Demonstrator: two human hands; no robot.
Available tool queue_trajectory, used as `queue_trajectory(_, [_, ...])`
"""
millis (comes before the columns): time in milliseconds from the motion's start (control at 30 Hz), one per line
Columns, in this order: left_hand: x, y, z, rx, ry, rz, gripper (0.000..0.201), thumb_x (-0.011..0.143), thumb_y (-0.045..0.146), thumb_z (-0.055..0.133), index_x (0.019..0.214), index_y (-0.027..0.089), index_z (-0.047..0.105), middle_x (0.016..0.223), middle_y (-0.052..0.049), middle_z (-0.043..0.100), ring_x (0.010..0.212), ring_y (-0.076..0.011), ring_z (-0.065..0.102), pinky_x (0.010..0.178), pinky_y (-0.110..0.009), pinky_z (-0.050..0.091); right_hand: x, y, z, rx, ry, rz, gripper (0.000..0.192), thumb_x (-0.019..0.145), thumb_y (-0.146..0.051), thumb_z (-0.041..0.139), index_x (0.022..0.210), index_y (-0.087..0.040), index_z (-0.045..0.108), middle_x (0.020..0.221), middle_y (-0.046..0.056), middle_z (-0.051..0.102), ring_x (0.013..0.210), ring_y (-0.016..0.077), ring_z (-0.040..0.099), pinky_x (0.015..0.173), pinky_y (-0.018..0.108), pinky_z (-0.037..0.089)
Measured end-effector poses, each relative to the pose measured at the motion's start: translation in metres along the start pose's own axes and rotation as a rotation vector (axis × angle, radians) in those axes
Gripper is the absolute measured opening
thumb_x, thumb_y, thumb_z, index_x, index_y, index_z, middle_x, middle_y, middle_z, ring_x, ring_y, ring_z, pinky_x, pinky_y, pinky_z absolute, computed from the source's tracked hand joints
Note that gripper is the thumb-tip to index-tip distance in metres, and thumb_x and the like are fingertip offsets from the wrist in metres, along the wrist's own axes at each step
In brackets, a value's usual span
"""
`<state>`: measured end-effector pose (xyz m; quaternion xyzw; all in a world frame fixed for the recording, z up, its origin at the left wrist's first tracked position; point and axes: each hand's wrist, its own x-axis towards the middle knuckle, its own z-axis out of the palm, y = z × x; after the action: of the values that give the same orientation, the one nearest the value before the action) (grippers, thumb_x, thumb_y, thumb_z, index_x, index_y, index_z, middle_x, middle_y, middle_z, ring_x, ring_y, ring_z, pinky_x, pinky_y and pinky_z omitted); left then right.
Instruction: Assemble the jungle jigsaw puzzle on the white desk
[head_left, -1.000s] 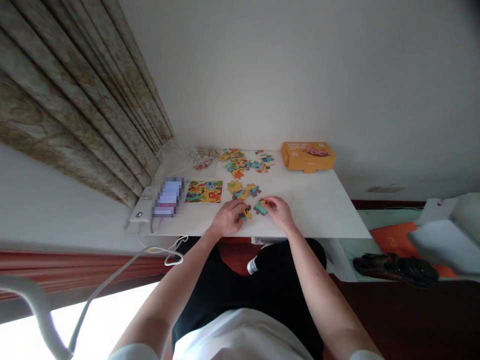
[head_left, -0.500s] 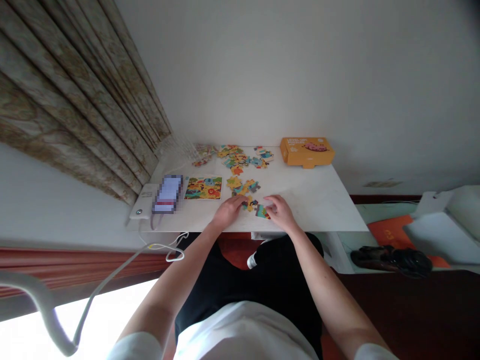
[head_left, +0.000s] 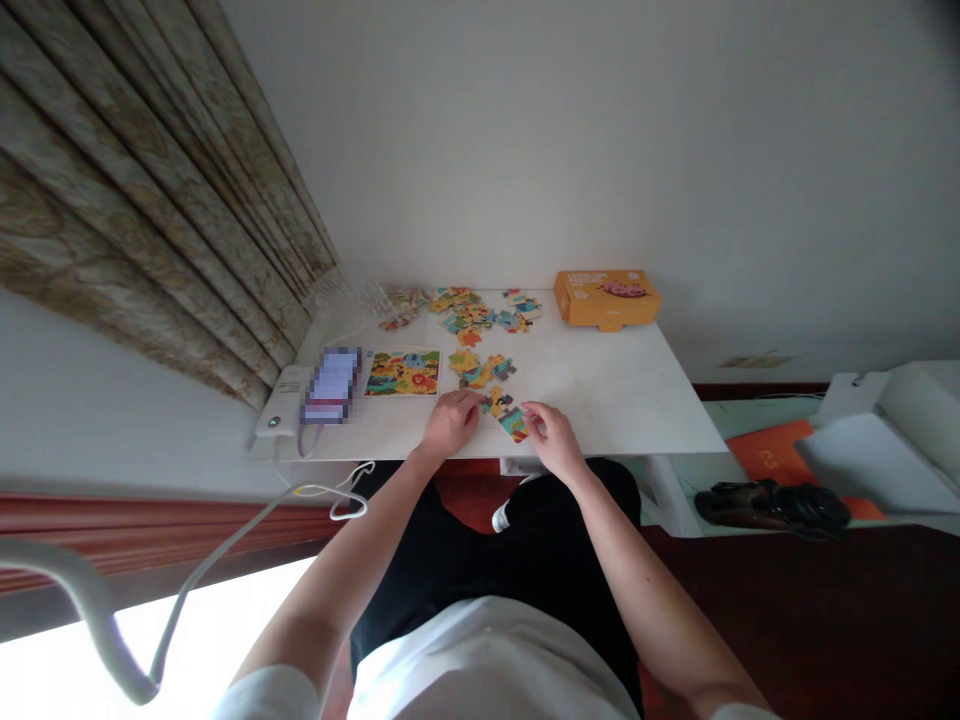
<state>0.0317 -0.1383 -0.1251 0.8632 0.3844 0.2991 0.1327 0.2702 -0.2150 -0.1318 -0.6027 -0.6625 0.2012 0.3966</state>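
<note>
Since the frame half a second earlier, the teal puzzle piece (head_left: 513, 423) has turned from nearly square-on to a slant, one corner now pointing toward the near edge of the counter (head_left: 622, 390), and it has come closer to the small yellow puzzle section (head_left: 497, 403). The right hand (head_left: 553, 440) has shifted slightly leftward with it; the yellow section has hardly moved. The change appears to bear on alignment: the teal piece's knobbed edge now faces the yellow section, though whether they touch cannot be told. The right hand's fingers are curled at the teal piece's right side; whether they pinch it or merely rest there is unclear. The left hand (head_left: 452, 420) lies, fingers bent, at the yellow section's left end, its grasp likewise indeterminate. Just beyond is a larger yellow group (head_left: 491, 370), with the picture card (head_left: 403, 373) to its left. Loose pieces (head_left: 469, 312) and an orange box (head_left: 606, 300) stand along the far side.
</note>
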Motion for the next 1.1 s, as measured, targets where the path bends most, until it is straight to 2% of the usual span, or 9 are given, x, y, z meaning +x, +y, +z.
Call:
queue_trajectory(133, [-0.003,0.009,-0.006,0.019,-0.063,-0.018,0.024,0.091,0.011,0.060,0.110,0.020,0.070,0.109,-0.009,0.076,0.103,-0.0257,0.071,0.097,-0.043,0.054,0.002,0.007,-0.009,0.116,-0.027,0.057,0.031,0.092,-0.019,0.053,0.119,-0.023,0.068,0.106,0.008,0.076,0.089,0.0213,0.072,0.087,0.038,0.059])
queue_trajectory(300, [0.000,0.013,-0.008,0.069,-0.103,-0.060,0.030,0.087,0.010,0.065,0.115,0.021,0.069,0.115,-0.009,0.074,0.112,-0.0272,0.067,0.103,-0.043,0.050,0.005,0.002,-0.018,0.038,-0.143,-0.061,0.036,0.084,-0.019,0.074,0.119,-0.025,0.069,0.112,0.008,0.076,0.104,0.0250,0.070,0.096,0.041,0.055])
queue_trajectory(400, [0.001,0.014,-0.006,0.101,-0.111,-0.057,0.025,0.094,0.015,0.065,0.117,0.022,0.070,0.118,-0.009,0.073,0.114,-0.0266,0.066,0.103,-0.043,0.048,0.004,-0.003,-0.016,-0.038,-0.169,-0.083,0.037,0.082,-0.020,0.080,0.117,-0.025,0.071,0.104,0.006,0.076,0.099,0.0259,0.070,0.093,0.042,0.054])
queue_trajectory(533, [0.008,0.020,0.000,0.185,-0.118,-0.141,0.008,0.099,0.023,0.065,0.101,0.021,0.072,0.105,-0.008,0.074,0.106,-0.0266,0.067,0.097,-0.042,0.048,0.002,-0.002,-0.011,-0.099,-0.142,-0.075,0.035,0.083,-0.025,0.083,0.116,-0.025,0.072,0.097,0.006,0.074,0.093,0.0261,0.069,0.089,0.043,0.055])
queue_trajectory(633, [0.017,0.027,0.008,0.207,-0.118,-0.196,0.011,0.099,0.023,0.065,0.090,0.020,0.070,0.100,-0.009,0.074,0.103,-0.0260,0.067,0.095,-0.041,0.048,0.000,-0.001,-0.009,-0.120,-0.111,-0.093,0.039,0.085,-0.029,0.081,0.122,-0.026,0.070,0.113,0.009,0.074,0.105,0.0290,0.069,0.095,0.046,0.054])
queue_trajectory(733, [0.027,0.032,0.018,0.154,-0.092,-0.202,0.014,0.099,0.019,0.063,0.087,0.019,0.070,0.096,-0.009,0.074,0.101,-0.0257,0.068,0.093,-0.040,0.050,-0.002,-0.001,-0.010,-0.134,-0.100,-0.116,0.042,0.087,-0.031,0.078,0.128,-0.027,0.068,0.129,0.010,0.072,0.116,0.0310,0.066,0.102,0.049,0.051])
queue_trajectory(867, [0.027,0.031,0.024,-0.101,-0.057,-0.090,0.018,0.098,0.012,0.058,0.094,0.019,0.074,0.095,-0.008,0.077,0.095,-0.0225,0.072,0.090,-0.037,0.055,-0.003,-0.008,-0.008,-0.171,-0.133,-0.114,0.034,0.090,-0.032,0.076,0.123,-0.027,0.070,0.122,0.008,0.075,0.112,0.0310,0.066,0.101,0.049,0.049])
queue_trajectory(967, [0.014,0.026,0.014,-0.226,-0.025,-0.030,0.022,0.097,0.011,0.056,0.102,0.020,0.074,0.096,-0.006,0.078,0.093,-0.0212,0.073,0.090,-0.037,0.057,-0.002,-0.018,0.001,-0.217,-0.144,-0.111,0.026,0.092,-0.033,0.075,0.117,-0.026,0.072,0.115,0.009,0.076,0.109,0.0315,0.065,0.096,0.048,0.049])
queue_trajectory(1100, [-0.009,0.017,-0.012,-0.187,-0.049,0.009,0.019,0.096,0.017,0.061,0.109,0.021,0.074,0.105,-0.008,0.077,0.102,-0.0237,0.072,0.095,-0.041,0.056,0.003,-0.038,0.022,-0.264,-0.167,-0.128,0.020,0.094,-0.033,0.073,0.112,-0.026,0.072,0.109,0.010,0.074,0.104,0.0312,0.064,0.090,0.046,0.049])
